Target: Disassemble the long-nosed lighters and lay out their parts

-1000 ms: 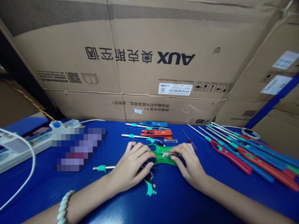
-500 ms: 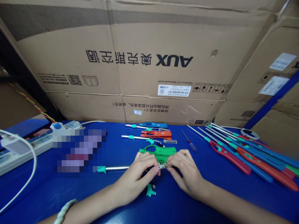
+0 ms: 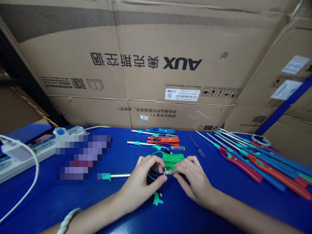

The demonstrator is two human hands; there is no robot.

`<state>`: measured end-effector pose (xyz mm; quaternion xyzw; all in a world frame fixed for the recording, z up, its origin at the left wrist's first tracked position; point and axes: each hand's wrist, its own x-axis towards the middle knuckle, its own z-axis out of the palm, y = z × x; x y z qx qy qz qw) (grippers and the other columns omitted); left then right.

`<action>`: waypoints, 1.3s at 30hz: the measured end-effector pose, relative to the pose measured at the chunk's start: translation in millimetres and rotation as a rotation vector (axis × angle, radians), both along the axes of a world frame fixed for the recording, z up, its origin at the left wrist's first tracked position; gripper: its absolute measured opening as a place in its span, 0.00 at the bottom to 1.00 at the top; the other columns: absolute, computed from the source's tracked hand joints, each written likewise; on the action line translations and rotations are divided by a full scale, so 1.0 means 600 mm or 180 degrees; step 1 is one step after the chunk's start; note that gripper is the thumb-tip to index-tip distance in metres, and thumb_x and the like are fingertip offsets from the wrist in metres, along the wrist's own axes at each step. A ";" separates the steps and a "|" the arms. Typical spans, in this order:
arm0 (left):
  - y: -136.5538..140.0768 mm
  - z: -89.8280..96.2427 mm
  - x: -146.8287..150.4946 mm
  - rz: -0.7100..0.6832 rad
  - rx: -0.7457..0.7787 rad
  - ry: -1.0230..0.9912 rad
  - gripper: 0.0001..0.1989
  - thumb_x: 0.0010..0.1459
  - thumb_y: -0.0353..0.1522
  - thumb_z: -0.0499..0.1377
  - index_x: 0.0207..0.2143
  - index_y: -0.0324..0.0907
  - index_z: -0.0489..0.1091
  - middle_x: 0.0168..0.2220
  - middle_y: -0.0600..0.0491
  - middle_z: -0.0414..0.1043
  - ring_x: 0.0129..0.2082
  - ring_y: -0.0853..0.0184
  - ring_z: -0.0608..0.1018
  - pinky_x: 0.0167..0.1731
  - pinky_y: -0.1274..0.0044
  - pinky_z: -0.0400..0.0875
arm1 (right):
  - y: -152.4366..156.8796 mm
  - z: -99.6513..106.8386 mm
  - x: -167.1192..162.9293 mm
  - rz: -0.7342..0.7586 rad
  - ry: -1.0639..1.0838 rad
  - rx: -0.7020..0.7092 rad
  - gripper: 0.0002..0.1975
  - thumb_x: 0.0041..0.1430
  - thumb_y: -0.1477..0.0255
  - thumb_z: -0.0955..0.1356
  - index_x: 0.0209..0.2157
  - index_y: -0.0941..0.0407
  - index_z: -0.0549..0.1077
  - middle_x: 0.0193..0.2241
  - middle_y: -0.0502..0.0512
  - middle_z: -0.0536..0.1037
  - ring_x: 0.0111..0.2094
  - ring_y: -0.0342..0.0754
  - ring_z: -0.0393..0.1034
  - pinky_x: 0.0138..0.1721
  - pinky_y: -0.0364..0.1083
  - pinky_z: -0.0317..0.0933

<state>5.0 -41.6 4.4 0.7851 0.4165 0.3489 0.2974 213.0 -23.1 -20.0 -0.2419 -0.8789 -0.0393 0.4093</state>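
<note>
Beads of a pale bracelet [image 3: 67, 222] circle the left wrist. Beyond them lies a curved teal piece [image 3: 157, 199] with small notches, a thin wire near it. A shiny metal rod [image 3: 120, 175] with a teal collar runs behind the left hand [image 3: 143, 177], whose thumb and forefinger are parted just beside the whitish, clip-like end of a small tube [image 3: 171, 172]. The right hand [image 3: 193, 177] pinches that tube at its other end; it lies level between the hands, clear with a brassy tint and partly hidden by fingers. Right behind it rests the green handle [image 3: 173, 158], glossy and hollow, its left part screened by the left hand. Farther off are a screwdriver [image 3: 201, 152], an orange handle [image 3: 165, 140], a blue handle [image 3: 161, 130] and, at the back, an upside-down cardboard box [image 3: 146, 81].
</note>
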 end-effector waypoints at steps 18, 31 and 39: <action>0.002 0.002 0.004 0.0130 0.0308 0.0090 0.01 0.60 0.31 0.59 0.35 0.44 0.68 0.33 0.58 0.70 0.36 0.65 0.70 0.39 0.73 0.53 | 0.001 -0.003 -0.001 -0.0011 -0.0118 -0.0066 0.05 0.63 0.80 0.61 0.38 0.57 0.63 0.29 0.53 0.74 0.29 0.45 0.64 0.36 0.49 0.54; 0.000 0.000 0.001 0.0082 0.0863 0.0125 0.02 0.60 0.29 0.59 0.35 0.43 0.68 0.35 0.57 0.70 0.36 0.66 0.70 0.38 0.73 0.54 | 0.001 -0.001 -0.002 -0.0035 -0.0224 -0.0066 0.04 0.63 0.80 0.61 0.37 0.57 0.64 0.29 0.53 0.74 0.29 0.44 0.64 0.36 0.48 0.53; -0.001 0.001 0.001 0.0086 0.0887 0.0146 0.01 0.60 0.30 0.59 0.35 0.44 0.68 0.35 0.56 0.71 0.37 0.65 0.71 0.40 0.72 0.55 | 0.002 -0.003 -0.001 -0.0019 -0.0239 -0.0088 0.04 0.63 0.80 0.62 0.37 0.57 0.64 0.29 0.52 0.74 0.28 0.45 0.65 0.36 0.48 0.53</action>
